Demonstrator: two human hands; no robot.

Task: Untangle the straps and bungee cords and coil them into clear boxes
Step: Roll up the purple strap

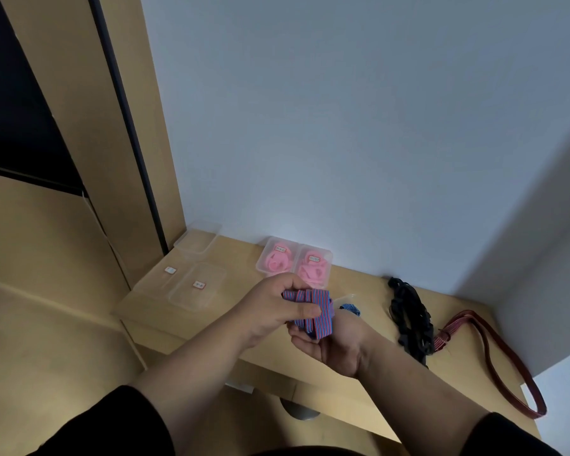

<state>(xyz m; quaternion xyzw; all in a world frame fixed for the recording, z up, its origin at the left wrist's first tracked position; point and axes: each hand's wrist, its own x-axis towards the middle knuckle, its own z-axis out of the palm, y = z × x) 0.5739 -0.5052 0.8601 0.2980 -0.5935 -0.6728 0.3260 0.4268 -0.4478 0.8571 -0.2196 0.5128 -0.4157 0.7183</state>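
A blue-and-red striped strap (316, 311) is folded into a bundle above the wooden table (211, 324). My left hand (273, 307) grips the bundle from the left, thumb across its front. My right hand (329, 347) cups it from below, palm up, fingers hidden behind the strap. A loose end of the strap (351, 308) pokes out to the right. Two clear boxes (295, 265) holding coiled pink straps stand by the wall. A black tangle of cord (408, 319) and a dark red strap (494, 360) lie on the table to the right.
Clear lids with small labels (196, 286) lie at the table's left end, and an empty clear box (198, 241) sits behind them in the corner. A wooden cabinet (46, 245) rises on the left; a white wall stands behind the table.
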